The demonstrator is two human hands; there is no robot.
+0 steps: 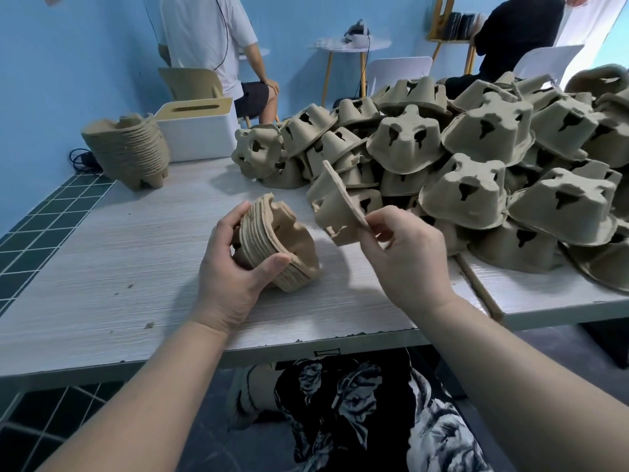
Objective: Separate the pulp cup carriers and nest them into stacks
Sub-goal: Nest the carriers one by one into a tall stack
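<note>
**One carrier lifted, small stack gripped on its side**

From my remote seat I see the left hand (235,267) wrapped around a small nested stack (277,245) of pulp carriers, thumb on the near edge and fingers curled over the far side. The stack lies tipped on its side and touches the pale wood-grain table (119,267), just left of centre.

At about 2 o'clock from that stack, the right hand (405,264) pinches a single carrier (340,209) by its rim between thumb and fingers. The carrier hangs tilted in the air, apart from the stack.

The loose heap of carriers (476,165) fills the table from 1 to 3 o'clock. A taller finished stack (131,153) stands upright at 10 o'clock, with a white box (199,131) just beside it toward 11 o'clock.

Two seated people are beyond the table at 12 and 1 o'clock.
</note>
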